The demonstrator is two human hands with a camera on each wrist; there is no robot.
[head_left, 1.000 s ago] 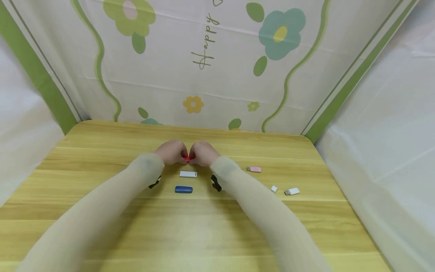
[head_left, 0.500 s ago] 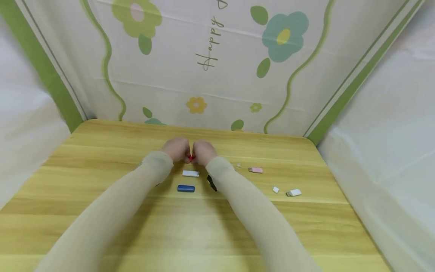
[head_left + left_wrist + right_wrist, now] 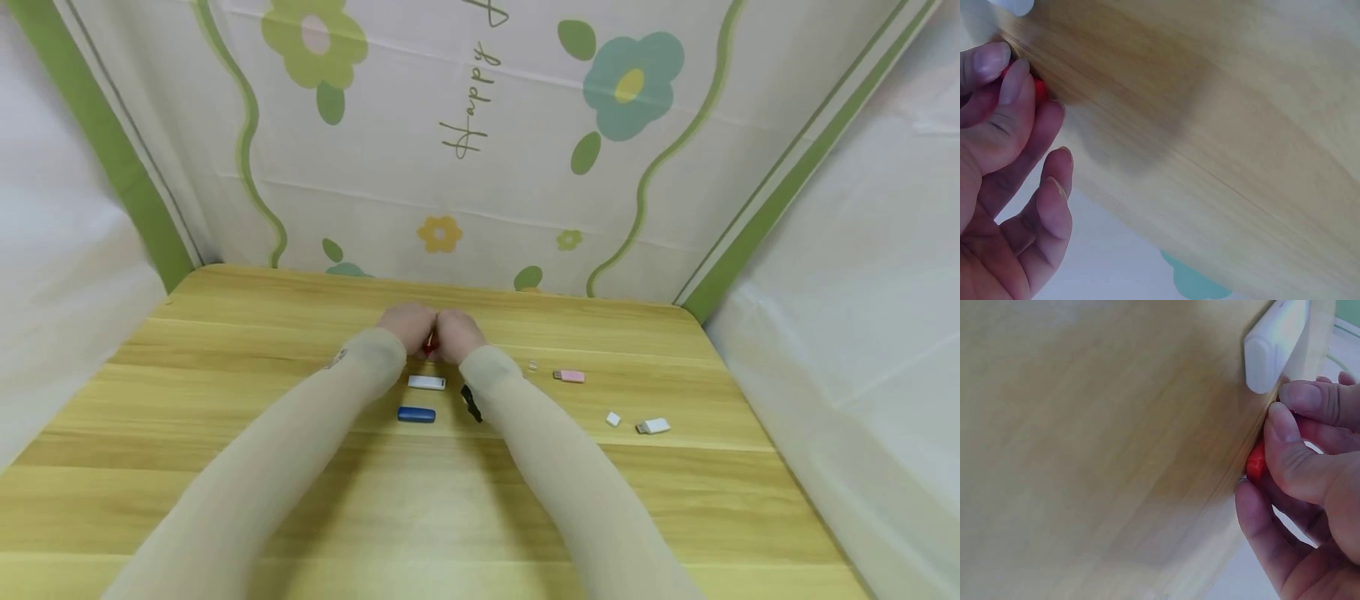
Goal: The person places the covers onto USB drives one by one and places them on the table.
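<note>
A small red USB stick [image 3: 430, 344] is pinched between both hands, low over the table's far middle. My left hand [image 3: 408, 325] grips one end with thumb and index finger, the other fingers loosely bent in the left wrist view. From the other side my right hand [image 3: 457, 333] pinches it; in the right wrist view a rounded red end [image 3: 1256, 462] shows under the thumb. The two thumbs meet tip to tip, and most of the stick is hidden by fingers. Just nearer lie a white USB stick [image 3: 427, 382] and a blue one [image 3: 416, 414].
To the right lie a pink USB stick [image 3: 569, 377] with its plug bare, a tiny clear piece [image 3: 532, 365], a white cap [image 3: 612, 419] and a white stick [image 3: 653, 426] with its plug showing. A flowered curtain [image 3: 510, 192] stands behind the wooden table [image 3: 450, 517].
Both hands have drawn closer together around the red USB stick, and less of it shows. The head view has shifted slightly; the other sticks stay where they lay.
</note>
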